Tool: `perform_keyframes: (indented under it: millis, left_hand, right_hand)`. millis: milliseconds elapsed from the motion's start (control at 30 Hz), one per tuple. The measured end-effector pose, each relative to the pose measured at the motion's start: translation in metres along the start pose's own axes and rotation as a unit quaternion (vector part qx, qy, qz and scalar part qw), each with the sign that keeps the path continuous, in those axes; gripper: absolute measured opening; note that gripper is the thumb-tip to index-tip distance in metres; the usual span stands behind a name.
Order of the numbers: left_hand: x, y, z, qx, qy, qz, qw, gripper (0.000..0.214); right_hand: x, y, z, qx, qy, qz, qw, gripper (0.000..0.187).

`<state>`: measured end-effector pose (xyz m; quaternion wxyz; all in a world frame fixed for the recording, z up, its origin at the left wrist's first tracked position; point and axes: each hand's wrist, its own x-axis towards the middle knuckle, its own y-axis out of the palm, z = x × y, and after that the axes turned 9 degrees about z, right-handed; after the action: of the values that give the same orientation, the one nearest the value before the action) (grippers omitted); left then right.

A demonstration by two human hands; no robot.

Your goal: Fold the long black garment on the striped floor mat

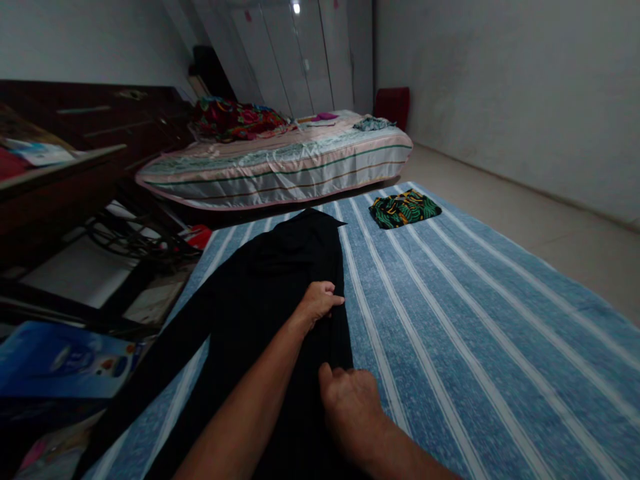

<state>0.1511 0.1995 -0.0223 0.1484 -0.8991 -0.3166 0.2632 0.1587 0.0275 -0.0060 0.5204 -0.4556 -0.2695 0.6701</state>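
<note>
A black long-sleeved shirt [255, 307] lies on the blue-and-white striped sheet [430, 320], one sleeve stretched toward the lower left and the collar at the far end. My left hand [320, 301] is closed on the shirt's right edge, about midway along it. Nearer to me, my right hand [353, 400] is curled in a grip on the same edge. The cloth between the fingers of both hands is mostly hidden. Beyond them, a folded black, green and orange patterned garment [405, 209] rests on the sheet.
A second bed [280, 173] with a shiny striped cover stands behind, bearing a red floral blanket [240, 120]. On the left are a dark wooden table [65, 170], a treadle wheel [125, 230] and a blue box [65, 360]. A wall [510, 100] runs along the right.
</note>
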Motion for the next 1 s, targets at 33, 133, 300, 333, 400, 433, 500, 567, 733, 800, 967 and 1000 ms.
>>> perform_keyframes:
  millis: [33,133,300,333,400,433,500,567,733,800,967,1000]
  left_hand:
    - [0.0,0.0,0.0,-0.005,-0.001,0.001,1.0,0.025]
    - [0.001,0.0,-0.001,-0.012,-0.004,0.003,1.0,0.023]
    - [0.004,0.001,0.002,-0.01,-0.004,0.006,1.0,0.021]
    - [0.004,0.001,0.003,-0.008,-0.004,0.006,1.0,0.021]
    - [0.006,0.002,0.004,-0.002,-0.001,0.004,1.0,0.021]
    - [0.006,0.003,0.005,0.002,0.0,0.003,1.0,0.021]
    - [0.006,0.006,0.007,0.012,0.005,-0.004,1.0,0.02]
    - [0.004,0.009,0.008,0.024,0.017,-0.012,0.999,0.015]
    - [-0.011,0.02,0.011,0.047,0.062,-0.038,0.996,0.007]
    - [-0.02,0.024,0.014,0.047,0.078,-0.051,0.995,0.011]
    - [-0.037,0.033,0.021,0.008,0.107,-0.075,0.991,0.017]
    - [-0.039,0.033,0.022,-0.006,0.11,-0.08,0.991,0.015]
  right_hand:
    - [0.0,0.0,0.0,0.0,0.001,0.001,1.0,0.028]
    - [0.0,0.001,0.0,-0.002,0.005,-0.001,1.0,0.029]
    - [-0.004,-0.003,-0.002,-0.007,0.015,-0.004,1.0,0.028]
    - [-0.005,-0.005,-0.002,-0.008,0.018,-0.005,1.0,0.028]
    - [-0.006,-0.006,-0.003,-0.012,0.023,-0.005,1.0,0.029]
    - [-0.007,-0.006,-0.004,-0.015,0.026,-0.005,1.0,0.029]
    - [-0.008,-0.005,-0.005,-0.02,0.033,-0.005,0.999,0.031]
    - [-0.011,-0.003,-0.008,-0.018,0.044,-0.005,0.999,0.033]
    - [-0.03,0.004,-0.029,0.0,0.094,-0.018,0.995,0.029]
    - [-0.041,0.009,-0.044,-0.011,0.131,-0.006,0.991,0.027]
    - [-0.054,0.022,-0.08,-0.058,0.136,-0.053,0.988,0.026]
    - [-0.053,0.023,-0.083,-0.068,0.108,-0.089,0.988,0.026]
